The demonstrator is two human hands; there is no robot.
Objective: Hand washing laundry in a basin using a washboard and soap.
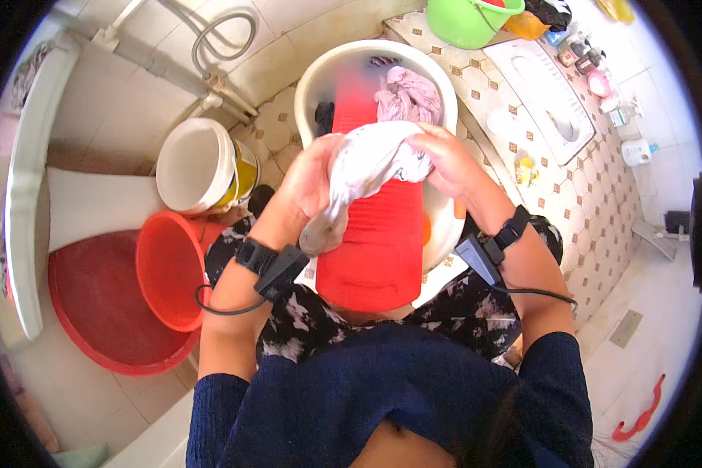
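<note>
A bunched, wet-looking white cloth [373,156] is stretched between my two hands, one end hanging down to the left. My left hand [312,175] is closed on its left side, and my right hand [447,160] grips the right side. Directly below lies a ridged red washboard [373,249], leaning from the inside of a white basin [304,97] toward me. In the basin, a crumpled pink garment [413,95] sits at the far right and a dark cloth [324,118] at the left. What exactly the white cloth is, I cannot tell.
To the left stand a white bucket [191,165], a small red basin [168,265] and a wide red tub [93,320]. A green bucket [464,23] is at the back. On the right are a squat toilet [542,93] and several bottles [581,54] along the wall.
</note>
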